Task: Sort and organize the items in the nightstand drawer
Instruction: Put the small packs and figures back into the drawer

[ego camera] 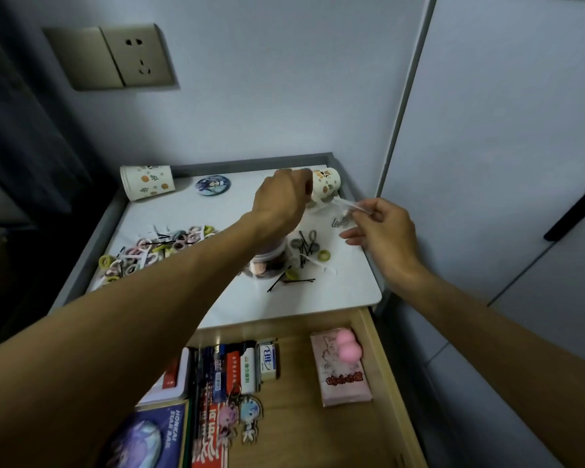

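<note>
My left hand (282, 197) grips a patterned paper cup (327, 184), tilted on its side at the back right of the white nightstand top (352, 288). My right hand (382, 234) pinches a thin clear plastic item (348, 205) just in front of the cup's mouth. Below my left forearm stands a clear jar of coins (267, 265). Black bobby pins (291, 282), a yellow hair tie (324, 255) and white floss picks (318, 265) lie around it. A heap of coloured hair ties (156, 251) covers the left side. The wooden drawer (379, 359) is pulled out below.
A second paper cup (147, 182) lies on its side at the back left, beside a round badge (212, 185). The drawer holds lighters (247, 366), a pink packet (340, 376) with a pink sponge (348, 347), keychains (240, 413) and booklets (149, 440). A cabinet (504, 163) stands right.
</note>
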